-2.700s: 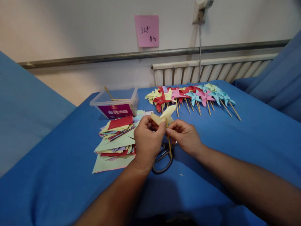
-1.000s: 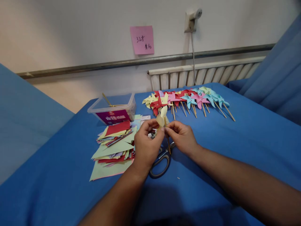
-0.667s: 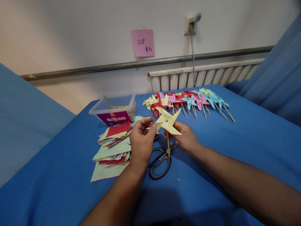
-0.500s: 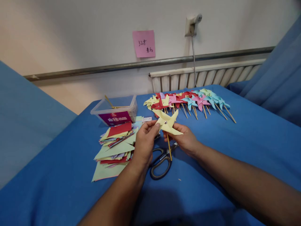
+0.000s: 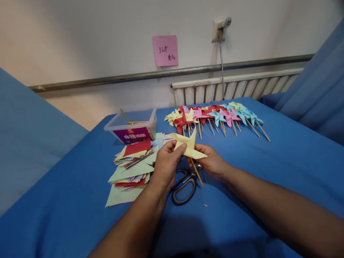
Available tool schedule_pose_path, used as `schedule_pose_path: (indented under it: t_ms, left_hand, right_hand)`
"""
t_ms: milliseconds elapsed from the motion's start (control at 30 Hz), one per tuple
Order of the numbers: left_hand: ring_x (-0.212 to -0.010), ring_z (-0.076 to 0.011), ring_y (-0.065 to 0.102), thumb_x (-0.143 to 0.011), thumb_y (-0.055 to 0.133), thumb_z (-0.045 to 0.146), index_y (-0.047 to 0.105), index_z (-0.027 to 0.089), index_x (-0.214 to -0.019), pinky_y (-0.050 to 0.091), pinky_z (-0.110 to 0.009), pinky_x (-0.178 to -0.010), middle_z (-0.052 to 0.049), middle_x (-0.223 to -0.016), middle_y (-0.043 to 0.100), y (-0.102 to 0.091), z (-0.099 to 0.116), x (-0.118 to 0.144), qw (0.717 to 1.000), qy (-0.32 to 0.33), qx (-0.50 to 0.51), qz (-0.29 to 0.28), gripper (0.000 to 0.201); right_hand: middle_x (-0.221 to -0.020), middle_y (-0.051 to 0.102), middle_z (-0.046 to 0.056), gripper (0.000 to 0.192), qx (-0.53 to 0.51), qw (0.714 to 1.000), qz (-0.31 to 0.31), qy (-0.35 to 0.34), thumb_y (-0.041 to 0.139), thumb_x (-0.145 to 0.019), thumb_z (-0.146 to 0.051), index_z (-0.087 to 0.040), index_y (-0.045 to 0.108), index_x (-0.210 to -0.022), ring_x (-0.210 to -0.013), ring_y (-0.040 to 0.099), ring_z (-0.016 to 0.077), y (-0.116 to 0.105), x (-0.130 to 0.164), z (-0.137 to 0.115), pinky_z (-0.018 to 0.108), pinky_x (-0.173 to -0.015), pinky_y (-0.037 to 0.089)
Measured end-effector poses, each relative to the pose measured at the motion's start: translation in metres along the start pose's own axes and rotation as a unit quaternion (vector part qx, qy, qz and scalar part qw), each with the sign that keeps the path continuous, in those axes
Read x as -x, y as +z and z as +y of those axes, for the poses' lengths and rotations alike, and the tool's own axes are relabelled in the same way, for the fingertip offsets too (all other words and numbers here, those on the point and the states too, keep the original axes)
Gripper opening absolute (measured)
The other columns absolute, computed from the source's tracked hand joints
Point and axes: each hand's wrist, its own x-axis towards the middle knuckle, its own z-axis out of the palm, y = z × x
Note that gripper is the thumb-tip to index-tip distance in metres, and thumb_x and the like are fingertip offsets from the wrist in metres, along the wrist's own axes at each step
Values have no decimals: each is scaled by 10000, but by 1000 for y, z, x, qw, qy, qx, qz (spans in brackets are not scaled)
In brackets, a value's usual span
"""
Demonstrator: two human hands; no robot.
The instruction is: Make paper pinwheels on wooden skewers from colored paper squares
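A pale yellow paper pinwheel on a thin wooden stick is held between both hands above the blue cloth. My left hand is closed on it, the thumb pressed over the pinwheel's centre. My right hand grips it from the other side; its fingertips are partly hidden behind the paper. The stick slants down to the right. Just below lie dark-handled scissors, their blades partly covered by the hands and stick.
Stacks of coloured paper lie left of my hands. Behind them stands a clear plastic box with wooden sticks in it. Many finished pinwheels lie along the back. A metal rail and a radiator run along the wall.
My left thumb has moved onto the pinwheel's centre, covering the metal pin that showed before. The pinwheel has turned and tilted, and its stick's lower end has swung right.
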Motion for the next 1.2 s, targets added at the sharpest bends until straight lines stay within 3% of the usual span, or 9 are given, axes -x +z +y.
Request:
schedule_pose_path:
  t_ms: [467, 833, 1000, 1200]
  left_hand:
    - [-681, -134, 596, -694, 746, 346, 698, 146, -887, 472, -262, -678, -39, -808, 684, 1, 0, 4, 999, -1, -33, -3, 282]
    - [-628, -138, 605, -661, 768, 351, 685, 142, -897, 466, -253, -602, -39, -790, 692, 2, 1, 5, 1000, -5, -14, 12, 325]
    - [-640, -135, 613, -653, 777, 316, 677, 136, -892, 473, -254, -631, -42, -794, 696, 2, 2, 4, 999, -9, 7, 32, 316]
    - [-696, -151, 641, -660, 771, 261, 667, 130, -938, 496, -278, -717, -62, -834, 710, 3, 3, 3, 994, -62, 87, 24, 324]
  right_hand:
    - [-643, 621, -12, 283, -27, 999, 21, -8, 780, -659, -396, -175, 657, -786, -548, 554, 106, 4, 0, 1, 223, -513, 393]
    - [-580, 618, -25, 338, 38, 999, 32, -15, 812, -592, -434, -156, 639, -678, -519, 519, 93, 8, 0, -2, 234, -519, 386]
    - [-586, 623, -25, 334, 45, 999, 11, -7, 797, -613, -458, -172, 648, -703, -519, 531, 95, -2, -4, -3, 230, -513, 385]
    - [-731, 671, -17, 271, -44, 996, 23, -74, 777, -677, -409, -196, 651, -788, -624, 576, 98, -18, -11, -5, 246, -625, 445]
